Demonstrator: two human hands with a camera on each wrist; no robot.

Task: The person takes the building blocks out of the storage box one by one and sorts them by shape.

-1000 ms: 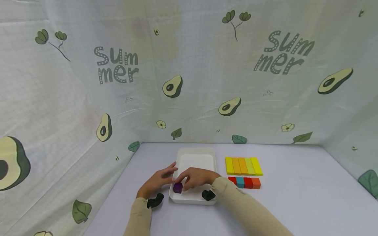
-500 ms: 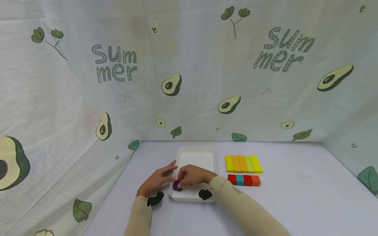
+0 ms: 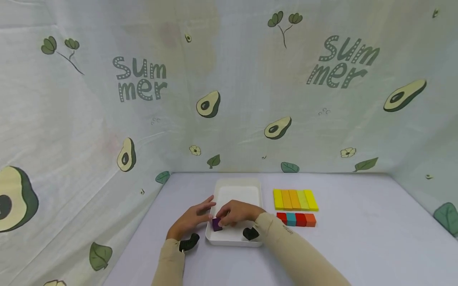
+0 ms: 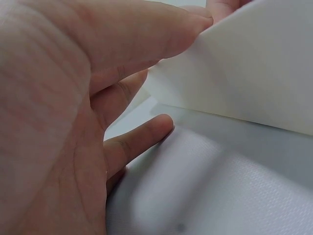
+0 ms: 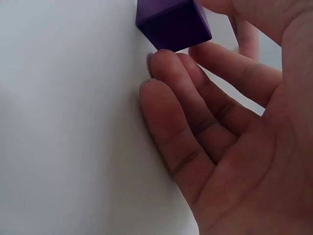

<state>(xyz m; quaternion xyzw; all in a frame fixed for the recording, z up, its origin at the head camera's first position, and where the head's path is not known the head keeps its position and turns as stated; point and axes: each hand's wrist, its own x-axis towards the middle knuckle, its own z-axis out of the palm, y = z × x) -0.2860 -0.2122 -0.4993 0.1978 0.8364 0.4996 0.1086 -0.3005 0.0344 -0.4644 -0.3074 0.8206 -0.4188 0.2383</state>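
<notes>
A white tray (image 3: 237, 190) lies on the pale table. My right hand (image 3: 237, 212) reaches into its near left part and pinches a purple cube (image 3: 216, 224) between thumb and fingertips. The right wrist view shows the purple cube (image 5: 173, 20) on the tray floor (image 5: 68, 137), with the right hand (image 5: 220, 137) touching its near side. My left hand (image 3: 191, 220) rests on the table at the tray's left rim, fingers relaxed. In the left wrist view the left hand's (image 4: 68, 122) thumb touches the tray wall (image 4: 254, 73).
Right of the tray lie a row of long yellow and orange blocks (image 3: 295, 200) and, nearer me, a row of small red, blue and orange blocks (image 3: 296, 219). Avocado-print cloth walls (image 3: 229, 99) enclose the table on three sides.
My right hand has carried the purple cube a little farther into the tray, along its left wall. The left hand has stayed at the tray's rim.
</notes>
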